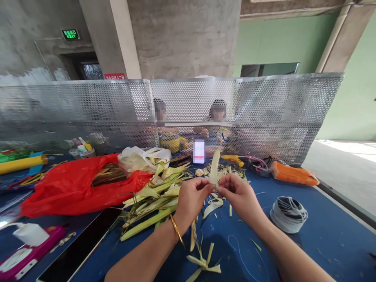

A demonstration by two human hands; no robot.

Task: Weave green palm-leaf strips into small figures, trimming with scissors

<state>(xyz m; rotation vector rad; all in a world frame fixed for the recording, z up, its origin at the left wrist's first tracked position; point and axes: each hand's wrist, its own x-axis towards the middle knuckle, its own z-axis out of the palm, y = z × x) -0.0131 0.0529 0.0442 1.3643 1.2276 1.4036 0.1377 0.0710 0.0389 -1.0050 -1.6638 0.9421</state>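
My left hand [192,197] and my right hand [239,196] meet above the blue table [329,239], both pinched on a pale palm leaf strip [215,166] that stands up between them. A gold bangle sits on my left wrist. A pile of green and pale palm leaves [152,196] lies just left of my left hand. Cut leaf scraps [202,262] lie on the table below my hands.
A red plastic bag [67,188] and a white plastic bag [141,156] lie at left. A coil of white string [288,213] sits at right, an orange tool [293,174] behind it. A phone [199,150] leans on the perforated metal screen [264,109]; two people sit beyond.
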